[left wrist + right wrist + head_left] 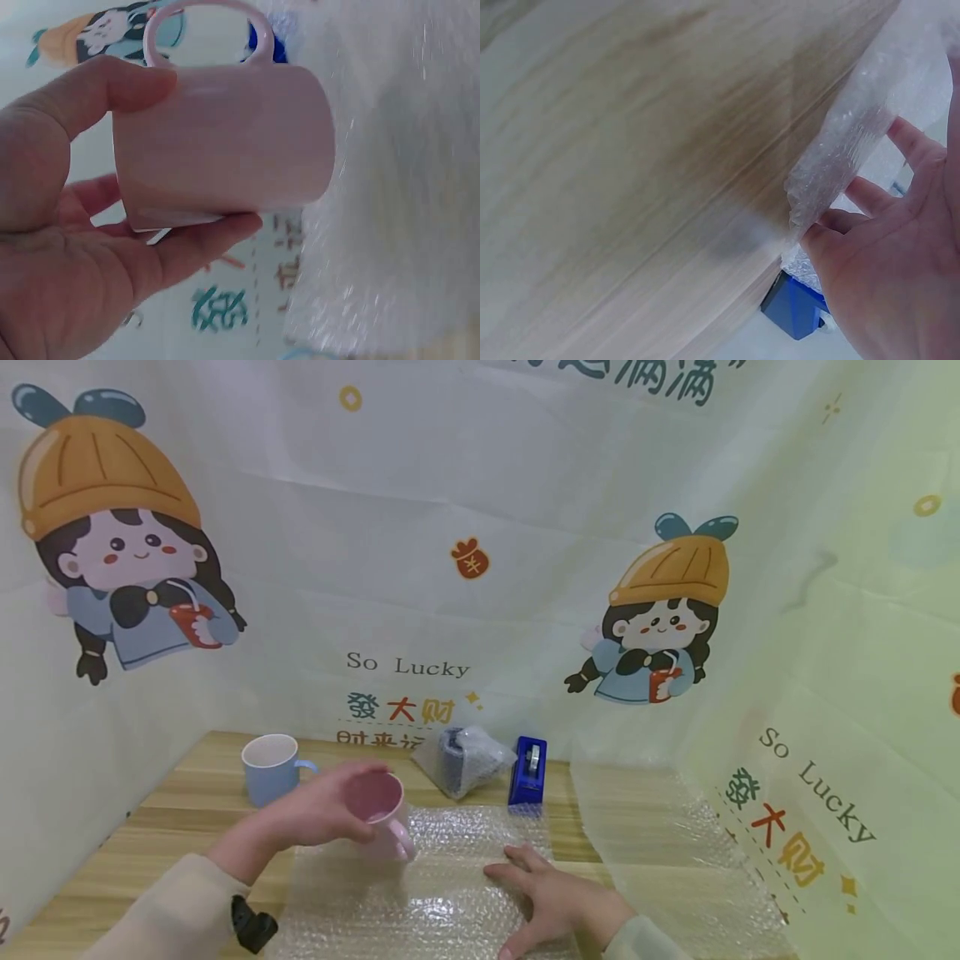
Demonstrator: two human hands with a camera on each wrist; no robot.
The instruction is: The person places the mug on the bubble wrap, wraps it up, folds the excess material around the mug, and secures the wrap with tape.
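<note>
My left hand (318, 806) grips a pink mug (225, 150) by its rim end, with the thumb on one side and fingers on the other. The mug is tilted over a sheet of bubble wrap (450, 881), its handle pointing toward the right in the head view. In the left wrist view the mug's smooth side and handle show fully. On the right part of the sheet rests my right hand (558, 897), its fingers spread and lightly bent. The right wrist view shows those fingertips touching the bubble wrap near its edge.
A light-blue mug (270, 774) stands at the back left. Behind the sheet lies a dark object wrapped in bubble wrap (476, 760), beside a blue tape dispenser (528, 777). Another bubble wrap sheet (675, 860) covers the table's right side. Printed cloth (525, 485) hangs around the wooden table (165, 843).
</note>
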